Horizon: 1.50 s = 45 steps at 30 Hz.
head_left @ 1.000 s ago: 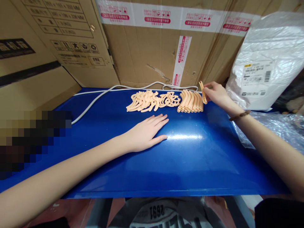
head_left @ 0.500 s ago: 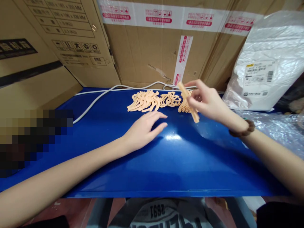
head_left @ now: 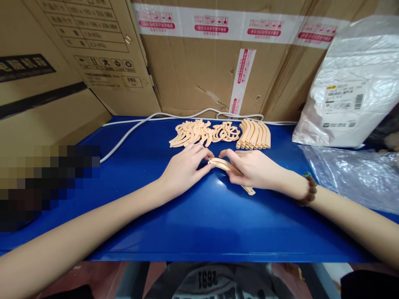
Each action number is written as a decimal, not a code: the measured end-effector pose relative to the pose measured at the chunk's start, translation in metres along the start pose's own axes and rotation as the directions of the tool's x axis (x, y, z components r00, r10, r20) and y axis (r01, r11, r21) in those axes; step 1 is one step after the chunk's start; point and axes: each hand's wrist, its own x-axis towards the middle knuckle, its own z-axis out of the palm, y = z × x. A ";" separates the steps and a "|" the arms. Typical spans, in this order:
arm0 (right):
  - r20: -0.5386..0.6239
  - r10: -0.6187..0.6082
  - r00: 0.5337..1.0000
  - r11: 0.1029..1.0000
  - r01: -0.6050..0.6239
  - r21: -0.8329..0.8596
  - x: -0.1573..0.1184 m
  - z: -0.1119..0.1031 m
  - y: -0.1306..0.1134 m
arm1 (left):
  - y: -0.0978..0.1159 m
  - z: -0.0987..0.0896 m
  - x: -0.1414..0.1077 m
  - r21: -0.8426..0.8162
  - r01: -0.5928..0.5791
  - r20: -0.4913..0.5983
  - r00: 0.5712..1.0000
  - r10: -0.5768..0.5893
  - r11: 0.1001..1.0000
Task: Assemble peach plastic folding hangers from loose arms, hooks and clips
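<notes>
A curved, pale wooden strip with a groove along it [head_left: 222,163] is held between both hands above the blue table [head_left: 199,224]. The thumb and fingertips of my left hand [head_left: 183,170] pinch its left end. My right hand [head_left: 254,168] grips it near the middle, and its right end pokes out below that hand. Beyond them, a row of similar curved wooden pieces [head_left: 254,135] stands side by side. Left of the row lie a pile of longer curved wooden pieces [head_left: 188,132] and a group of smaller hooked wooden pieces [head_left: 226,132].
Cardboard boxes [head_left: 193,66] wall off the back and left. A white cable [head_left: 137,123] runs along the rear of the table. At the right stand a white plastic parcel bag [head_left: 336,95] and a flat clear plastic sheet [head_left: 358,174].
My right hand has brought the curved wooden strip from beside the row down and left to my left hand. The fingers of my left hand have closed on its end.
</notes>
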 end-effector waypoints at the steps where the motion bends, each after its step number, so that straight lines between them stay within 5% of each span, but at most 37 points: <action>1: -0.005 -0.015 1.000 1.000 0.015 -0.027 0.000 0.001 0.002 | -0.001 0.001 0.000 -0.005 -0.002 0.012 1.000 0.002 1.000; 11: -0.055 -0.149 0.987 0.957 0.129 -0.261 0.003 0.005 0.016 | -0.005 0.005 0.002 -0.015 0.004 0.037 0.999 -0.004 1.000; 20: -0.052 -0.151 0.987 0.984 0.145 -0.104 0.000 0.001 0.022 | -0.008 0.003 0.002 0.012 -0.099 0.046 0.994 0.098 0.995; 36: 0.118 0.032 0.993 0.976 -0.006 -0.216 -0.001 -0.023 0.024 | -0.018 0.003 0.006 -0.244 -0.180 0.044 0.980 0.196 0.953; 45: -0.160 0.064 0.985 0.935 -0.115 -0.334 0.026 -0.043 0.058 | -0.007 0.002 0.002 -0.282 -0.181 0.126 0.967 0.223 0.942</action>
